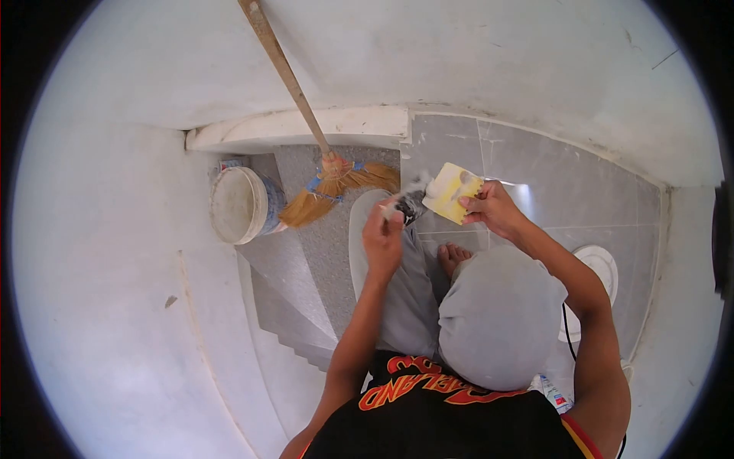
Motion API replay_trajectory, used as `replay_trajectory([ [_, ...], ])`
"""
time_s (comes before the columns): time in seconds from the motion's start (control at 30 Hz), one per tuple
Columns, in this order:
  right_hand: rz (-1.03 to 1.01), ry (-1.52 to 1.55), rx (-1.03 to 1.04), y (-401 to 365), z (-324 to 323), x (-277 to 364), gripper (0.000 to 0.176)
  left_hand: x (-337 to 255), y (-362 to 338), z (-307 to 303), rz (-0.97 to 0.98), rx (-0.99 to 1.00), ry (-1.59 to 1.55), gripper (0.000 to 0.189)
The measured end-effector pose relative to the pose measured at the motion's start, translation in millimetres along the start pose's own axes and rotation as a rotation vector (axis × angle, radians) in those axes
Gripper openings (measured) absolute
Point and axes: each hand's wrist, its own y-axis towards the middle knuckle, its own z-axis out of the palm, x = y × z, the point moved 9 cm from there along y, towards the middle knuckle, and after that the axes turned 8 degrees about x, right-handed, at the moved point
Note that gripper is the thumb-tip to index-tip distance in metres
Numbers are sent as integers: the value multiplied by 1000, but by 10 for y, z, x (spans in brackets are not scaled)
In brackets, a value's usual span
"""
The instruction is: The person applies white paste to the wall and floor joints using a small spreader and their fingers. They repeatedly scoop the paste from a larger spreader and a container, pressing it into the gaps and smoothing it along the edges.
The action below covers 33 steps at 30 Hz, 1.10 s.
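Observation:
My right hand (493,210) grips a yellow notched spreader (453,190) by one edge, thumb on its face. Grey-white smears mark the spreader. In my left hand (382,239), fingers closed, is a crumpled black piece (410,205) with whitish smears, perhaps plastic; its exact kind I cannot tell. The black piece lies right beside the spreader's left edge, above my bent left knee. Both hands are held in front of me over the grey tiled floor (566,203).
A straw broom (336,187) leans on the wall to the left, its wooden handle upward. Beside it stands a white-smeared bucket (238,205). Stairs (294,321) drop away at my left. A round white lid-like object (600,268) and a black cable (566,329) lie at my right.

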Motion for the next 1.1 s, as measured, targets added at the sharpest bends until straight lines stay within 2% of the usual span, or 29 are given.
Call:
replay_trajectory([
  [0.07,-38,-31,20,6,49,120,20,-163,-19,242,195,334,408,28],
  [0.13,-72,-60,44,103,105,211,20,-96,-22,158,105,323,441,25],
  [0.17,-97,-35,-21,177,53,244,19,-23,-15,112,21,323,476,23],
  [0.2,-125,-11,-88,259,-15,280,18,49,-5,60,18,323,474,23],
  [0.23,-122,-12,-89,411,-66,216,18,201,11,-179,-49,125,309,19],
  [0.27,-77,60,-177,595,-216,34,16,347,-8,-383,-115,-73,140,17],
  [0.3,-33,131,-264,754,-350,-123,15,385,19,-377,-118,-74,136,17],
  [0.37,-1,170,-277,1050,-411,-285,16,520,4,-525,-136,-283,-165,14],
  [0.5,26,245,-376,1389,-458,-312,18,667,11,-589,-145,-247,-320,19],
  [0.57,25,214,-418,1477,-494,-271,19,710,0,-556,-179,-315,-518,14],
  [0.77,70,116,-480,1698,-563,-116,16,787,3,-516,-202,-284,-565,22],
  [0.93,120,66,-440,1964,-509,106,14,691,24,-501,-216,-326,-552,17],
  [1.03,80,-51,-418,1842,-424,455,13,725,14,-523,-203,-337,-556,16],
  [1.1,-36,-364,-433,1648,-468,766,17,755,-6,-547,-184,-351,-576,16],
])
